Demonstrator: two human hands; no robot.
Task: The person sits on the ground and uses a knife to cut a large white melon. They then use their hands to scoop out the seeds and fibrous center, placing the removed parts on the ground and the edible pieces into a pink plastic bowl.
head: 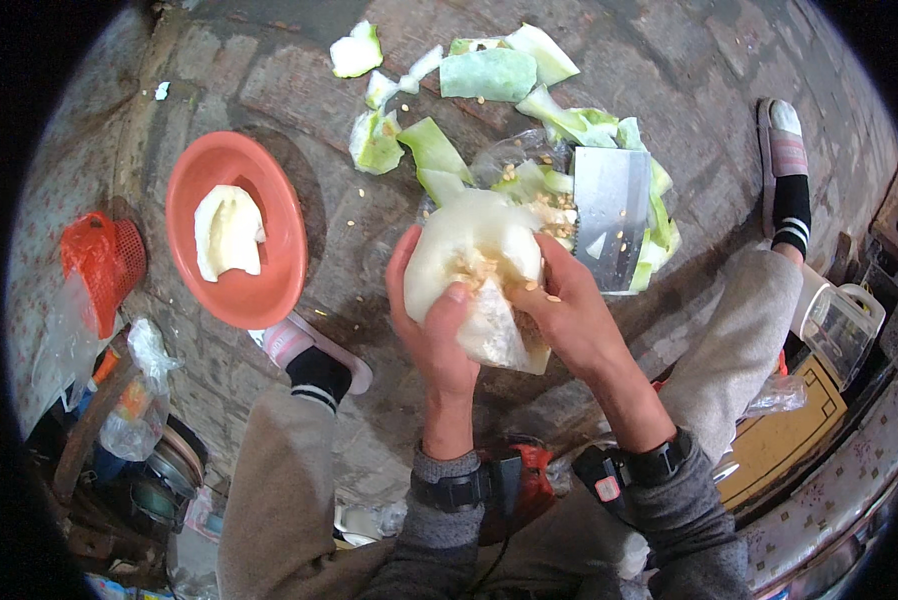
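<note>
A large peeled piece of pale melon or gourd [468,247] is held between both hands, its seedy hollow facing up. My left hand [441,330] grips its left side, thumb on the front. My right hand [569,307] grips the right side, fingers by the seedy core, with seeds stuck on them. Just right of the piece, a wide cleaver blade [610,217] lies flat on green peelings, dotted with seeds; its handle cannot be made out. In an orange plastic basin [288,262] at the left sits another peeled, hollowed piece [228,232].
Green peel strips [488,73] and loose seeds lie scattered over the brick floor [291,82]. A red basket [128,251] and plastic bags stand at far left. A clear plastic container [839,322] is at right, beside a yellow board [786,435]. Slippered feet flank the work.
</note>
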